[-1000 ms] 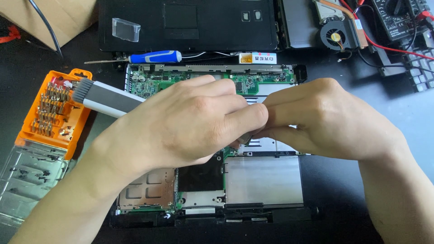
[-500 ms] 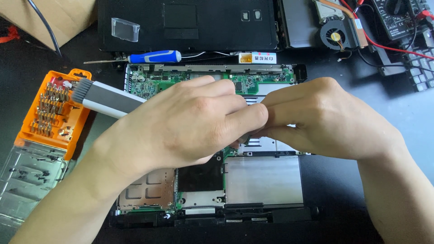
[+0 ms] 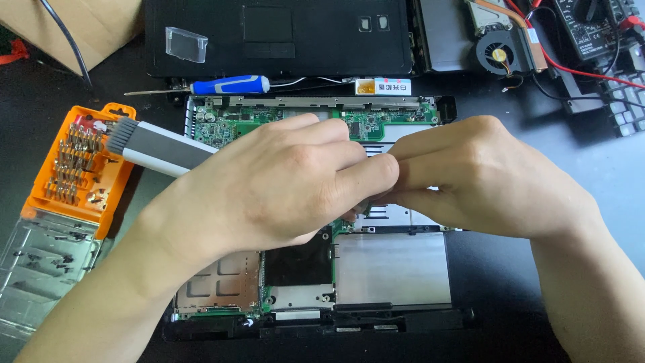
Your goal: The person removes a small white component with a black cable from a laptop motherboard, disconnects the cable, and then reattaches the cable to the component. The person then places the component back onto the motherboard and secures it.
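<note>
The left hand (image 3: 269,188) closes its grip on a grey screwdriver handle (image 3: 158,148); the right hand (image 3: 484,178) pinches something hidden over the opened laptop (image 3: 376,269); best keep the tool upright, pressing lightly.

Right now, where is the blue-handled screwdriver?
In the head view, the blue-handled screwdriver lies flat at upper left, just above the opened laptop's green circuit board and beyond the left hand, untouched.
</note>
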